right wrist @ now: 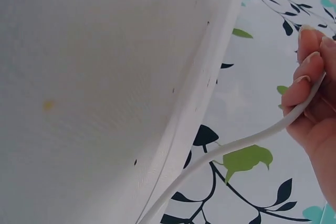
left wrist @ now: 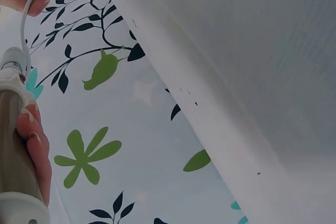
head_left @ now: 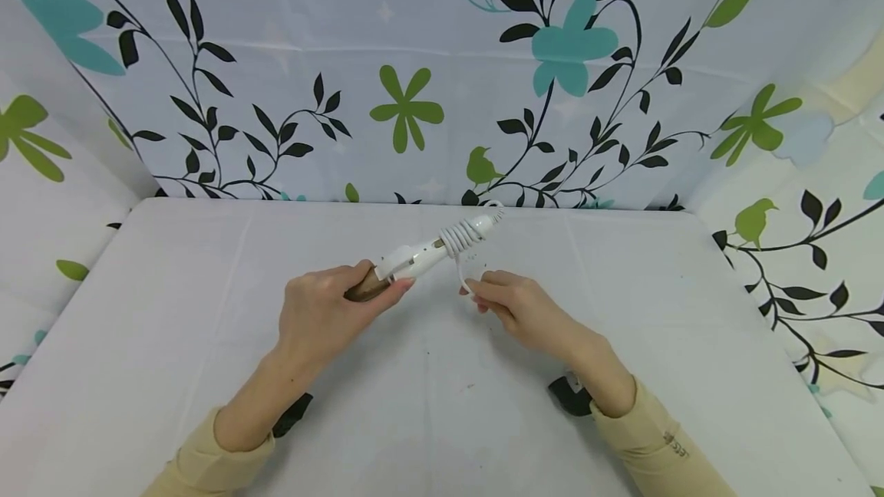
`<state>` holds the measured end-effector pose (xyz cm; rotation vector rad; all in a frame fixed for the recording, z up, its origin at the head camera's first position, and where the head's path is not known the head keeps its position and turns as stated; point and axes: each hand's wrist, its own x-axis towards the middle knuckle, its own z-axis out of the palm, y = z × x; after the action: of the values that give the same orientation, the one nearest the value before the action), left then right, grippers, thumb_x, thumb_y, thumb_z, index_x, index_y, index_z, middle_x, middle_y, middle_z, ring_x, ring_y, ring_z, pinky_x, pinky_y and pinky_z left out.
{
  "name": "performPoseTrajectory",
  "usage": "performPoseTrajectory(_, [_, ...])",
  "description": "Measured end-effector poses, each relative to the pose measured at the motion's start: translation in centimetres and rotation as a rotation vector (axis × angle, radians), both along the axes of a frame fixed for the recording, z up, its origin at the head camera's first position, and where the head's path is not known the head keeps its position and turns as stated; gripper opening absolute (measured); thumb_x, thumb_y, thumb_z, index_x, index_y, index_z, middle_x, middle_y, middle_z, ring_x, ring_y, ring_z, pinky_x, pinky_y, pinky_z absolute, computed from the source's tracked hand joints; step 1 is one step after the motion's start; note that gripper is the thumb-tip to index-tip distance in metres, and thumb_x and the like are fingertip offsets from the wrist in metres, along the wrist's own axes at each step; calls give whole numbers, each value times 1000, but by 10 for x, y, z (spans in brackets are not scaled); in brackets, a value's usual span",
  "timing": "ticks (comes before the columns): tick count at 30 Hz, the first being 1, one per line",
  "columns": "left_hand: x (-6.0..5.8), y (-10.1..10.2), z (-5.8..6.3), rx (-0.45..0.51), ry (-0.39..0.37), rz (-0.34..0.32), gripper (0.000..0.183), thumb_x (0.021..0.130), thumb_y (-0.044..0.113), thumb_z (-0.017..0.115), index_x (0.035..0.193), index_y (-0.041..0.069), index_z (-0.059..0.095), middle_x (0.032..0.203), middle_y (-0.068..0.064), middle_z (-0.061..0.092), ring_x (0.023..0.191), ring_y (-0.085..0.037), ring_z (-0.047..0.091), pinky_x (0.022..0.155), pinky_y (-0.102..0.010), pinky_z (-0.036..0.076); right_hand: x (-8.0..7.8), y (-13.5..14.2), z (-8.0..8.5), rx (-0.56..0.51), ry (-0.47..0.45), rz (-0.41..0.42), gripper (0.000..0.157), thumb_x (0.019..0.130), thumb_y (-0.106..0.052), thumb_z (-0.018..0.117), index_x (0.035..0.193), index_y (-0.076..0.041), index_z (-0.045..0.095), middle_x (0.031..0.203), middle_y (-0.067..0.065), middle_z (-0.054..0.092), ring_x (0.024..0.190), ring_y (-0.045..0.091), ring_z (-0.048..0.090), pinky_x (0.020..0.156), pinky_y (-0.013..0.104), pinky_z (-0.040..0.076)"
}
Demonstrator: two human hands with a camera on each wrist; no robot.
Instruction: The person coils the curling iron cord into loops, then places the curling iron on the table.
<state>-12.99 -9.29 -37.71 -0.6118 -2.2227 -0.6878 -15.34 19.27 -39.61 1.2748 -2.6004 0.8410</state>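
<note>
A white curling iron (head_left: pixel 414 258) with a brownish barrel is held tilted above the table, its handle pointing up and to the right. My left hand (head_left: pixel 319 314) grips it around the barrel, which shows up close in the left wrist view (left wrist: pixel 16 140). Several turns of white cord (head_left: pixel 461 238) are wound around the handle. A length of that cord hangs off the coils, and my right hand (head_left: pixel 525 313) pinches it between thumb and fingers. In the right wrist view the cord (right wrist: pixel 231 148) runs from those fingers toward the bottom edge.
A white-covered table (head_left: pixel 276 420) lies under both hands, with a few small dark specks on it. Patterned cloth (head_left: pixel 276 37) with leaves, flowers and birds rises at the back and sides. Dark bands are partly visible at both wrists.
</note>
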Motion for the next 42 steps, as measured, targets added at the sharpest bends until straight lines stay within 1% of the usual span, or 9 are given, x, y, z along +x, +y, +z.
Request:
performPoseTrajectory(6, [3, 3, -4, -42, -5, 54, 65, 93, 71, 45, 56, 19, 36, 49, 11, 25, 43, -2, 20, 41, -20, 15, 4, -6, 2, 27, -2, 65, 37, 88, 17, 60, 117, -4, 70, 85, -2, 59, 80, 8, 53, 72, 22, 49])
performPoseTrajectory(14, [5, 4, -6, -47, -34, 57, 64, 94, 71, 45, 57, 19, 36, 50, 11, 24, 43, -2, 22, 41, -20, 15, 14, -18, 4, 12, 34, 131, 35, 89, 14, 60, 117, -5, 68, 84, -3, 55, 81, 7, 50, 72, 19, 46])
performPoseTrajectory(20, [4, -1, -1, -98, -92, 102, 67, 93, 75, 36, 57, 19, 34, 51, 11, 23, 43, -3, 22, 40, -23, 16, 10, -12, 6, -177, 146, 80, 46, 75, 26, 46, 101, -2, 72, 76, -2, 58, 73, 8, 52, 64, 18, 44])
performPoseTrajectory(22, [5, -1, -1, -110, -106, 104, 68, 92, 76, 35, 57, 19, 34, 51, 11, 23, 43, -4, 23, 40, -23, 16, 9, -11, 7, -206, 182, 72, 42, 74, 25, 48, 97, -1, 72, 74, -2, 59, 71, 8, 52, 62, 17, 44])
performPoseTrajectory(25, [5, -2, 1, -135, -109, 119, 69, 93, 76, 31, 56, 18, 34, 51, 11, 22, 43, -4, 22, 40, -23, 15, 9, -8, 9, -188, 229, 40, 29, 80, 18, 59, 96, -2, 73, 75, -2, 59, 70, 9, 50, 60, 18, 42])
performPoseTrajectory(29, [5, -3, 3, -175, -84, 155, 71, 96, 75, 27, 56, 17, 34, 51, 10, 21, 43, -6, 20, 40, -24, 14, 7, -7, 11, -134, 283, -57, 13, 86, 5, 71, 97, -3, 73, 80, 1, 62, 72, 12, 51, 62, 22, 45])
performPoseTrajectory(36, [4, -4, 0, -232, -104, 178, 73, 96, 75, 20, 55, 16, 35, 50, 8, 22, 42, -8, 21, 40, -24, 15, 2, -4, 8, -64, 356, -165, 15, 83, 4, 77, 96, -2, 72, 83, 5, 65, 75, 17, 58, 64, 26, 52])
performPoseTrajectory(38, [4, -4, 0, -253, -123, 174, 72, 96, 74, 24, 55, 16, 35, 50, 9, 21, 43, -8, 21, 40, -24, 15, 1, -2, 8, -51, 378, -181, 18, 82, 9, 75, 97, -2, 71, 84, 5, 64, 77, 18, 59, 65, 28, 53])
performPoseTrajectory(42, [5, -2, -2, -288, -165, 150, 65, 90, 62, 63, 54, 16, 33, 51, 9, 19, 44, -8, 21, 41, -23, 16, 0, 1, 10, -3, 452, -211, 35, 76, 25, 65, 97, -3, 70, 92, 8, 63, 83, 22, 59, 69, 31, 53])
